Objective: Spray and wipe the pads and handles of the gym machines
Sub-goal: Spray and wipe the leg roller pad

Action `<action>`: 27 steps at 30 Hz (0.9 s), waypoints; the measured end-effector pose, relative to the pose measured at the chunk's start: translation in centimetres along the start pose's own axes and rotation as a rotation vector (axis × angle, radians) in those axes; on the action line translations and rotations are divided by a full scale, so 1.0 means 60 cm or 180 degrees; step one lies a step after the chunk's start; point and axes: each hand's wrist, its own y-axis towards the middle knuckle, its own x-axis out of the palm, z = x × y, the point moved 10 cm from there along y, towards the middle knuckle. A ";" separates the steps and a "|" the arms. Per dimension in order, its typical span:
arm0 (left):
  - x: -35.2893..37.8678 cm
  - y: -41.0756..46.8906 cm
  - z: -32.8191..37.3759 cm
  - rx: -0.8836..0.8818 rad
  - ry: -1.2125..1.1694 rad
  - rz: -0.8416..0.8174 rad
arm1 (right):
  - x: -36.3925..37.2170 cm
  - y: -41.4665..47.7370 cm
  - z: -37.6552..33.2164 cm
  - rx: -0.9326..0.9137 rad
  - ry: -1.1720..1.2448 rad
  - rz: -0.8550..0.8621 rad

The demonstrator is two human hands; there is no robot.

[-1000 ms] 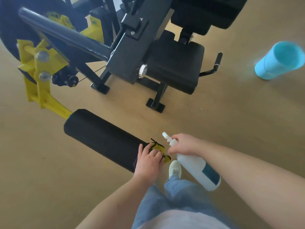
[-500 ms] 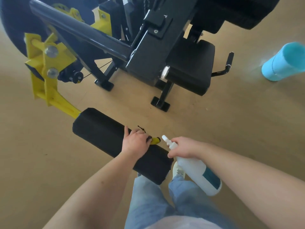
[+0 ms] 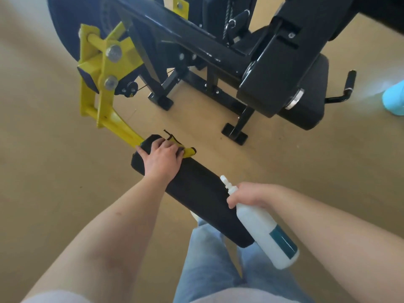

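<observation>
- Yellow cloth (image 3: 188, 151) sits under the left hand (image 3: 160, 159). Its fingers (image 3: 169, 146) lie close together and flat over the cloth, thumb splayed out sideways. Cloth edge pokes out just past the fingertips.
- Under the cloth is the black roller pad (image 3: 196, 193). The hand presses on the pad's far end, just beside where the yellow lever arm (image 3: 118, 125) enters it.
- Right hand (image 3: 249, 194) is nearer the body, by the pad's near half. Fingers are curled round the neck of the white spray bottle (image 3: 262, 232). Nozzle points up and away, and the bottle body hangs down past the pad's near end. Can't tell if a finger is on the trigger.
- Status call: wipe of this pad is in progress, cloth at the far end. No wet film visible, so can't confirm coverage.
- Beyond the fingertips, well apart: seat pad (image 3: 310, 101) and its side handle (image 3: 348, 84). No hand or cloth on either. I'd count both as left to do, plus any other machines.
- Blue cylinder (image 3: 394, 99) lies on the floor just past the handle. Doesn't look like part of the job.
</observation>
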 end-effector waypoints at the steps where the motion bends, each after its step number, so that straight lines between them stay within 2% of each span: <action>1: -0.004 0.001 -0.011 -0.0057 -0.0066 0.0051 | 0.003 -0.001 -0.002 0.0011 -0.0005 -0.0012; 9: -0.012 -0.026 -0.027 -0.0194 -0.0124 0.0456 | 0.000 -0.036 -0.021 -0.0094 -0.0439 -0.0031; 12: -0.018 -0.047 -0.046 -0.0206 -0.0393 0.0650 | 0.012 -0.063 -0.029 -0.0221 -0.0513 -0.0140; 20: -0.011 -0.102 -0.089 -0.0904 -0.0813 0.0433 | 0.102 -0.123 -0.041 -0.0546 -0.0903 -0.0630; 23: -0.005 -0.114 -0.101 -0.1062 -0.0999 0.0436 | 0.117 -0.113 -0.044 -0.0618 -0.0995 -0.0526; 27: -0.013 -0.113 -0.105 -0.0984 -0.1132 0.0451 | 0.104 -0.098 -0.085 -0.0880 -0.0837 -0.0444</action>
